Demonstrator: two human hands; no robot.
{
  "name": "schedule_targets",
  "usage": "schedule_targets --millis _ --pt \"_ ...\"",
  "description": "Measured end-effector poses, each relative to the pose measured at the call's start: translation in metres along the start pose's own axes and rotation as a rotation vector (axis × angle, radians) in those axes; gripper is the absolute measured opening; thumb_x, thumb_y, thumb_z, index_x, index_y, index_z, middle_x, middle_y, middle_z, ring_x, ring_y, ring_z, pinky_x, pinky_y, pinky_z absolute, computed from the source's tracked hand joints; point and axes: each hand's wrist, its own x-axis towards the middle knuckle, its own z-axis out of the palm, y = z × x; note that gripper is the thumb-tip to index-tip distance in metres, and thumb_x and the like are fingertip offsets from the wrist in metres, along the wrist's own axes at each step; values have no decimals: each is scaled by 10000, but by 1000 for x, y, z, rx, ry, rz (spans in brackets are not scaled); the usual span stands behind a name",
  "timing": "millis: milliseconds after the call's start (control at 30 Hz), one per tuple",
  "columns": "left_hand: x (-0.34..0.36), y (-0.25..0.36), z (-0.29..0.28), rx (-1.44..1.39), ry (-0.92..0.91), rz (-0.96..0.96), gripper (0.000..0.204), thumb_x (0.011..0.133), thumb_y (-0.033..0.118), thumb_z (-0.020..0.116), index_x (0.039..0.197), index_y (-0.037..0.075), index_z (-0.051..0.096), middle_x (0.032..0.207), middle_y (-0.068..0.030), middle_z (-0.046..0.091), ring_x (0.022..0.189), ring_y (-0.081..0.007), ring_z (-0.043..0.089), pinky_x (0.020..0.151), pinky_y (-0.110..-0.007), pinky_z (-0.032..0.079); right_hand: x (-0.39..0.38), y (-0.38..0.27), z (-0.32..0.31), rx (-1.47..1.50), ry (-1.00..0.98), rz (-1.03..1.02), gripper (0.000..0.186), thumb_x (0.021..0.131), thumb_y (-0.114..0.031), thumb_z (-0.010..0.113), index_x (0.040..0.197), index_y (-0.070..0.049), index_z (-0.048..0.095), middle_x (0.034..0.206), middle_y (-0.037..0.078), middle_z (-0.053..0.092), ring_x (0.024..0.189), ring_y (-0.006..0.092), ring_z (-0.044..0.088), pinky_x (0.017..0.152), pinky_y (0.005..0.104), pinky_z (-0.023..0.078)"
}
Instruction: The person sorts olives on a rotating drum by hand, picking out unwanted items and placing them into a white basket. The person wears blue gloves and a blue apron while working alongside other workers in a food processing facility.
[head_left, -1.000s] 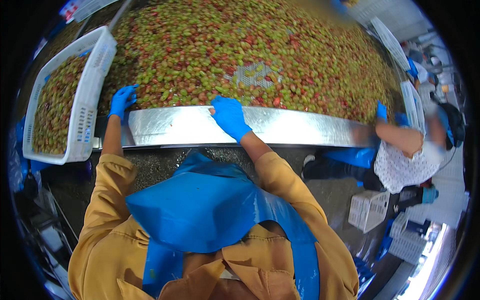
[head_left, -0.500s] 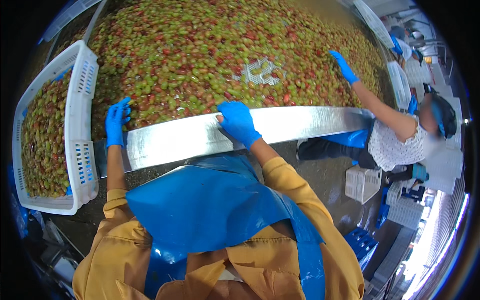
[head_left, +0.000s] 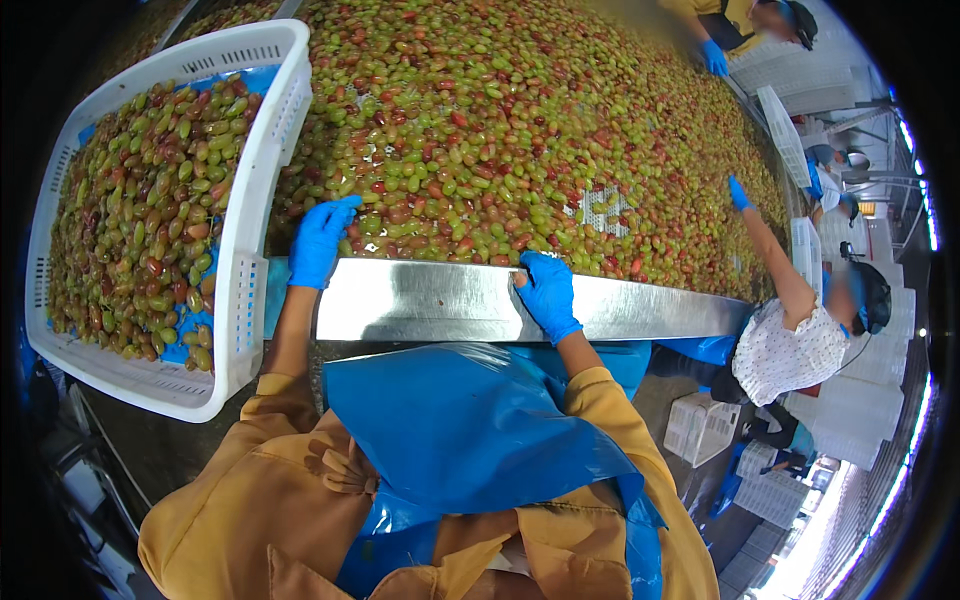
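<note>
1. Left hand (head_left: 320, 243) reaches past the metal rim (head_left: 420, 300) to the grapes (head_left: 450, 130).
2. Right hand (head_left: 548, 300) rests on the rim.
3. White crate (head_left: 237, 310) at left holds grapes.
4. Co-worker (head_left: 790, 345) extends an arm (head_left: 773, 250) over the grapes.

Glare whitens the metal rim (head_left: 440, 295), the lower right overexposes, and edges bend.

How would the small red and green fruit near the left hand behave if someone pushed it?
The fruit would probably roll, being small and rounded. Its glossy, wet-looking skin suggests it may be slippery. Each piece is likely light, judging by how small it looks beside the left hand.
</note>
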Motion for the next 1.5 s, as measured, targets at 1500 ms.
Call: schedule_targets --millis 1500 --pt "45 59 68 -467 -590 -331 439 932 214 486 1309 -11 472 1135 -83 612 909 -152 607 831 -310 499 133 -86 31 187 -109 -359 223 829 -315 654 993 -168 616 791 101 634 715 302 620 588 393 494"
